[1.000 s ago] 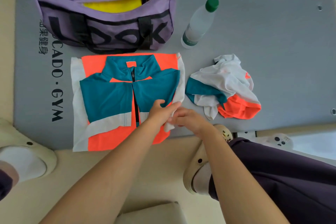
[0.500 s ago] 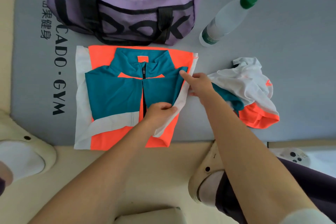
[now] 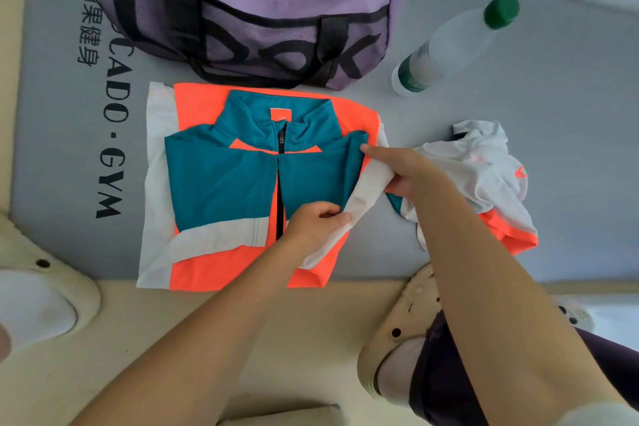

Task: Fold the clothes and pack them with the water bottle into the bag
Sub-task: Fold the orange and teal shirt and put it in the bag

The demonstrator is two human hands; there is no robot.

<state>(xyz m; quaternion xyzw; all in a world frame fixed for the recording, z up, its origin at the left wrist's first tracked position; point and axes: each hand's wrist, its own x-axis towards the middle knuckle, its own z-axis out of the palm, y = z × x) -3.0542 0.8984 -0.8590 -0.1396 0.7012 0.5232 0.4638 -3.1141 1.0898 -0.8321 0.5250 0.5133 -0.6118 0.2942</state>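
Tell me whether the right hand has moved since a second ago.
Yes. The right hand went from the jacket's bottom edge up its right side, toward the bag.

On the mat point(image 3: 518, 114) the jacket point(image 3: 221, 183) lay at the centre, with the bag point(image 3: 242, 31) touching its edge at 12 o'clock. The water bottle point(image 3: 449, 45) lay on its side at 2 o'clock, just beside the bag. At 3 o'clock sat the crumpled garment point(image 3: 484, 176), near the jacket.
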